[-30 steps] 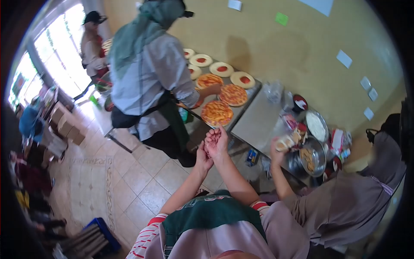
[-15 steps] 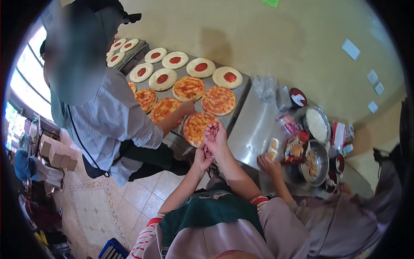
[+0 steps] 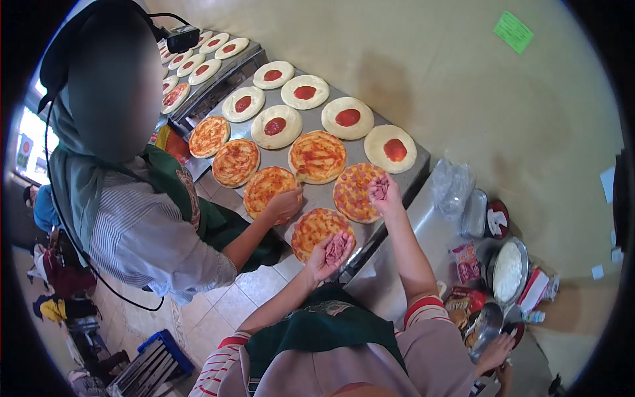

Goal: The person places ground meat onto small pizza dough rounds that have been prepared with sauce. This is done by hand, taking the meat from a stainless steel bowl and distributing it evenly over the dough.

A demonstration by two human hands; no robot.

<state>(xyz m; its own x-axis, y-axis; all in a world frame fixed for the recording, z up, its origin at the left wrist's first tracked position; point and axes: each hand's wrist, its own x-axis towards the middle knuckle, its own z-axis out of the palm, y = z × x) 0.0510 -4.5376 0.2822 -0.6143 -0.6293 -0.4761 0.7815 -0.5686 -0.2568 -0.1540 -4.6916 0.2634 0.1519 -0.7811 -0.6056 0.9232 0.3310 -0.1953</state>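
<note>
My left hand (image 3: 327,258) is cupped palm up around a pile of chopped pinkish meat (image 3: 337,249), just over the lower edge of a sauced pizza (image 3: 317,228). Its fingers curl round the pieces. Some more of the chopped meat sits in my right hand (image 3: 384,193), which is half closed at the right edge of a pizza dotted with pink pieces (image 3: 356,188). Both pizzas lie on a metal tray (image 3: 413,162). Behind them are several sauced rounds and several pale dough rounds with a red sauce spot (image 3: 347,118).
At the left a co-worker in a striped shirt (image 3: 126,225) reaches a hand (image 3: 286,205) to a sauced pizza. Another person's hand (image 3: 496,351) is by a metal bowl (image 3: 488,324) at the lower right. Plastic bags (image 3: 453,188) and a bowl of white contents (image 3: 508,271) stand right.
My hands have moved apart, the right one up and right to the topped pizza. The view has shifted, and the other person's hand at the right is now lower, beside the bowl.
</note>
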